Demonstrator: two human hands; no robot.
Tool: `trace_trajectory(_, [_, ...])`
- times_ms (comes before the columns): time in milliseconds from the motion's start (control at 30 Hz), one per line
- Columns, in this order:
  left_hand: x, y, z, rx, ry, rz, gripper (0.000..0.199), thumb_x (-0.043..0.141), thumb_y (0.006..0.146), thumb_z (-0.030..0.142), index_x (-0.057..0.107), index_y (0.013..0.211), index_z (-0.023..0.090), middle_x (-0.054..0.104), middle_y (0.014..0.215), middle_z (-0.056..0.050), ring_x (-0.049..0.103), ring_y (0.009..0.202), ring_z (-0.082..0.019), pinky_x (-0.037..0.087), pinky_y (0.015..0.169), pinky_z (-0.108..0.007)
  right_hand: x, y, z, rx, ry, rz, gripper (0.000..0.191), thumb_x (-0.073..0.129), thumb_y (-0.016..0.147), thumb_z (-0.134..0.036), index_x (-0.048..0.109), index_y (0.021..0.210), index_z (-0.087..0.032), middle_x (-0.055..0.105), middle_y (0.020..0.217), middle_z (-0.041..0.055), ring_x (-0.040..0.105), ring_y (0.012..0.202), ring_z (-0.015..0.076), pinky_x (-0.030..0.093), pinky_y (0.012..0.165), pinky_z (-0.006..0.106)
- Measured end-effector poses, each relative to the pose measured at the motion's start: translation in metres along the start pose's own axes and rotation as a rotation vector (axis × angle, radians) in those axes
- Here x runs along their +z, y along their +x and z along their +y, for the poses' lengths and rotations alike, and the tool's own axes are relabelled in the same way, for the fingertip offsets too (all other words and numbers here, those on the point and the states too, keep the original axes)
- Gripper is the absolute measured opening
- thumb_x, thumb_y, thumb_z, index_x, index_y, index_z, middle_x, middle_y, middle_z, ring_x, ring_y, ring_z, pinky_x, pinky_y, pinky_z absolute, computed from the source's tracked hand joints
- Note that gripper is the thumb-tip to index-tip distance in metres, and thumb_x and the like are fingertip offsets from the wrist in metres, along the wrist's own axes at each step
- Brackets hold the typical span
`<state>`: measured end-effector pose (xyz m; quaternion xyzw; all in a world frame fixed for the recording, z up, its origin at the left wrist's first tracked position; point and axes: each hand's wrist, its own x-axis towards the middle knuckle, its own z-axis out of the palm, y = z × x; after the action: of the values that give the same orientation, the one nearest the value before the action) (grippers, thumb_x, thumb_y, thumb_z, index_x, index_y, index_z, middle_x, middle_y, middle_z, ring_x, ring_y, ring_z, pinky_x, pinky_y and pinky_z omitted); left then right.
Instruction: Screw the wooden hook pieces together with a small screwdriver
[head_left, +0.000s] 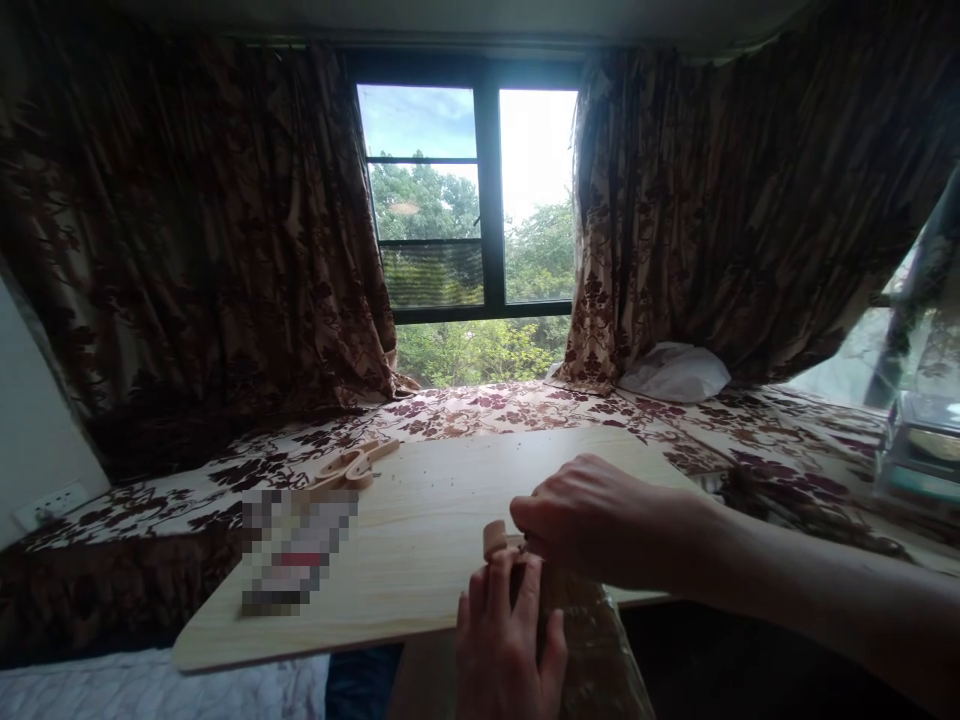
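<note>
Near the front edge of a pale wooden board [405,530], my left hand [510,630] reaches up from below, its fingertips on a small tan wooden piece [495,540] with a rounded end. Its fingers are bent and partly spread. My right hand [581,515] comes in from the right, closed beside the same piece; a small dark tip shows below its fingers, too little to name. Under the hands lies a brown taped block or box [592,640]. Other tan wooden curved pieces [349,468] rest at the board's back left.
A blurred-out item [300,555] lies on the board's left. Small crumbs dot its back part. Behind are a flower-patterned cover [487,400], curtains, a window and a white bag [675,372]. A clear container [922,450] stands at far right.
</note>
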<state>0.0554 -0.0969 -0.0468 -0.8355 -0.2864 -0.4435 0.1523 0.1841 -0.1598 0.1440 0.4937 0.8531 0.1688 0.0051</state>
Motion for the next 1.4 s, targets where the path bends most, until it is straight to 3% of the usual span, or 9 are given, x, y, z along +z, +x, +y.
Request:
trace_trajectory(200, [-0.004,0.002,-0.004,0.051,-0.018,0.002,0.043,0.051,0.084,0.026,0.050,0.126,0.017,0.051,0.122,-0.014,0.055,0.100,-0.028,0.053,0.077,-0.042,0.002,0.003,0.004,-0.071,0.033,0.046,0.009,0.053,0.081,-0.013,0.055,0.074,-0.017,0.062,0.066,0.0008,0.047,0.050,0.0112,0.021,0.046,0.027])
trace_trajectory(433, [-0.002,0.000,-0.003,0.055,0.022,-0.007,0.042,0.053,0.083,0.026,0.052,0.124,0.016,0.051,0.120,-0.015,0.054,0.100,-0.030,0.054,0.075,-0.044,0.003,0.007,0.001,0.015,0.027,0.026,0.007,0.053,0.080,-0.014,0.056,0.075,-0.016,0.062,0.061,0.0016,0.047,0.046,0.0120,0.017,0.045,0.029])
trace_trajectory(667, [-0.002,0.002,-0.004,0.080,0.009,0.017,0.045,0.052,0.083,0.025,0.050,0.126,0.015,0.050,0.122,-0.016,0.055,0.099,-0.028,0.055,0.075,-0.043,-0.002,0.000,0.003,-0.043,0.039,-0.007,0.011,0.051,0.081,-0.012,0.056,0.073,-0.018,0.064,0.069,0.0020,0.048,0.051,0.0118,0.022,0.046,0.026])
trace_trajectory(867, [-0.002,0.001,-0.007,0.077,0.034,-0.003,0.045,0.052,0.083,0.026,0.049,0.127,0.017,0.052,0.120,-0.016,0.057,0.096,-0.028,0.056,0.073,-0.042,0.004,0.006,0.005,0.029,0.027,-0.024,0.008,0.053,0.080,-0.015,0.057,0.072,-0.016,0.064,0.064,0.0021,0.050,0.051,0.0125,0.019,0.046,0.029])
trace_trajectory(1133, [0.013,-0.006,-0.013,0.090,0.066,0.082,0.047,0.055,0.079,0.028,0.052,0.126,0.022,0.052,0.118,-0.013,0.057,0.092,-0.027,0.056,0.070,-0.040,0.002,0.001,0.003,0.027,0.058,-0.005,0.010,0.050,0.081,-0.011,0.057,0.078,-0.017,0.065,0.072,0.0023,0.052,0.054,0.0111,0.024,0.048,0.027])
trace_trajectory(1400, [0.006,-0.003,-0.010,0.080,0.064,0.014,0.048,0.053,0.082,0.028,0.049,0.129,0.020,0.053,0.119,-0.014,0.057,0.093,-0.027,0.056,0.072,-0.039,0.001,0.009,0.009,0.093,0.038,-0.078,0.006,0.054,0.077,-0.019,0.060,0.077,-0.016,0.067,0.067,0.0052,0.055,0.057,0.0133,0.019,0.047,0.028])
